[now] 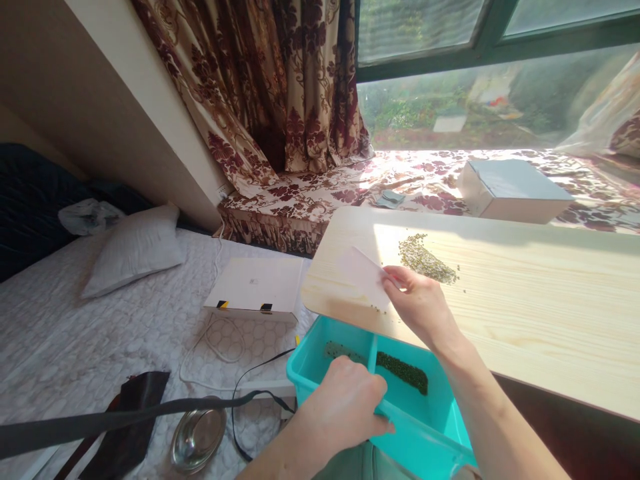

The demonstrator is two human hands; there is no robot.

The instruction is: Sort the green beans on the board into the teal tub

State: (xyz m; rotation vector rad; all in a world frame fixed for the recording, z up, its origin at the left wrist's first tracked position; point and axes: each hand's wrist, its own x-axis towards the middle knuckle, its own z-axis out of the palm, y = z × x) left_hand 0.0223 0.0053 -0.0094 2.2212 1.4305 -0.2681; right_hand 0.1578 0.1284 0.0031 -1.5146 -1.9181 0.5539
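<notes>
My right hand [423, 307] pinches a thin white card [361, 279] between thumb and fingers, low over the left end of the wooden table. A few loose beans lie by the card's lower edge. Behind the hand is a loose heap of small greenish beans [425, 259]. My left hand [347, 407] is curled over the near rim of a turquoise divided box [425, 448], its fingertips partly hidden. Dark green beans [404, 372] form a strip in the box's right compartment. Fewer, paler grains [343, 349] lie in the left one, partly behind my left hand.
The wooden table [545, 300] overhangs the box's far side. A white carton [255, 287] and a metal bowl [199, 430] rest on the bed [150, 333] at left. A dark strap [150, 408] crosses the lower left. Another box [520, 187] stands on the window ledge.
</notes>
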